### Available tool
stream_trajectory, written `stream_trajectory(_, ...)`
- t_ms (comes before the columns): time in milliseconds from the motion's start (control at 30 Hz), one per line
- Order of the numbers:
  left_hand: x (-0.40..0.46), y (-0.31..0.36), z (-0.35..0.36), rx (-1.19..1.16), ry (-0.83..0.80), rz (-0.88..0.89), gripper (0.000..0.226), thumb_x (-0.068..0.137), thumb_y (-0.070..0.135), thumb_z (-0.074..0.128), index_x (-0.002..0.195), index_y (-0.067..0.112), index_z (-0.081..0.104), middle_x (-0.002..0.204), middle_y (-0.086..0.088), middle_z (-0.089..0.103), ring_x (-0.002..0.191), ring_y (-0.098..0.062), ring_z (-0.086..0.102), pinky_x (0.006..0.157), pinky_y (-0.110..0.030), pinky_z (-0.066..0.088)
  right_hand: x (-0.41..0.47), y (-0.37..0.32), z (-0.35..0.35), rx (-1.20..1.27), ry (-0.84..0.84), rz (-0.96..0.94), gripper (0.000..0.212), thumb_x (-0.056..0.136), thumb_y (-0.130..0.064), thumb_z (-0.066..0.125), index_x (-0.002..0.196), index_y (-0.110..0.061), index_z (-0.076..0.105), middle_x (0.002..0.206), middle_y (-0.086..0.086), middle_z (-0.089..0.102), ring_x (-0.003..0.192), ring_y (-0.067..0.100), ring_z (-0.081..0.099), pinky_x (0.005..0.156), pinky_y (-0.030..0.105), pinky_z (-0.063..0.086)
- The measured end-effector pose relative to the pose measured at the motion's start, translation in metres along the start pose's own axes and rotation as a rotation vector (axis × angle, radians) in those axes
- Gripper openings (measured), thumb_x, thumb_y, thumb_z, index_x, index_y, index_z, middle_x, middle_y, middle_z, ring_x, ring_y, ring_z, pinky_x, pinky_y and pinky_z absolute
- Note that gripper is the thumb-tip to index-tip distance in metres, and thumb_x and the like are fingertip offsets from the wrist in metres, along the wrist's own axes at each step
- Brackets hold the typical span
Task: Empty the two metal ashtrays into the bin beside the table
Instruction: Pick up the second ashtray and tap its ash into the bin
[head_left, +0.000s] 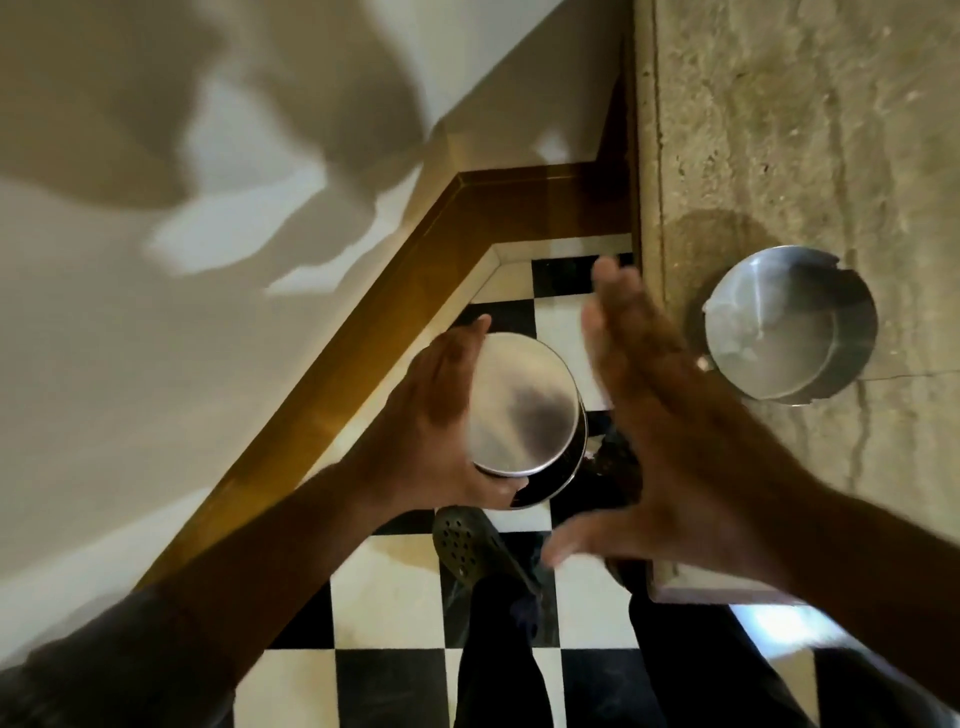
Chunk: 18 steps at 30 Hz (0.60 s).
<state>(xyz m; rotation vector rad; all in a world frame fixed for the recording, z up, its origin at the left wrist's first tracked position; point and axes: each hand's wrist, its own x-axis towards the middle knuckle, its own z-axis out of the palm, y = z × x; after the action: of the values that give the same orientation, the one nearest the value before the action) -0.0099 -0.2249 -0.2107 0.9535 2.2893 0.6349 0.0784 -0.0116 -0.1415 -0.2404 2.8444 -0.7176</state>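
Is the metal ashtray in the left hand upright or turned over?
Turned over: the round metal ashtray in the left hand shows its flat base to the camera, held above the checkered floor.

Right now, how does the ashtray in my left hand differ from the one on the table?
The held ashtray is turned over, its flat base facing the camera; the table ashtray sits upright, its bowl open. The held ashtray is gripped by the left hand above the bin and checkered floor; the table ashtray rests untouched on the stone table, beside the open right hand. Both are round, shiny metal.
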Motion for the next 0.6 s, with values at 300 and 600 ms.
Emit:
stream_trajectory(300,-0.014,-0.01,-0.003,-0.071,0.033,-0.125,0.129,0.049,0.06,0.085,0.152,0.019,0.019,0.151,0.0,0.037,0.134,-0.008,0.033,0.107,-0.036,0.047,0.019,-0.018,0.08,-0.158,-0.297,-0.184,0.122,0.058,-0.08,0.062,0.149,-0.008,0.021,0.159,0.016,0.019,0.146,0.039,0.017,0.114,0.06,0.019)
stream_trajectory(600,0.0,-0.011,0.002,-0.82,0.104,-0.558,0.075,0.061,0.06,0.072,0.127,0.035,0.045,0.123,0.014,0.058,0.113,-0.01,0.06,0.082,-0.026,0.057,0.016,-0.003,0.079,0.601,0.016,0.409,0.038,0.082,-0.02,0.07,0.117,-0.016,0.058,0.118,0.001,0.061,0.099,0.005,0.058,0.086,0.019,0.054)
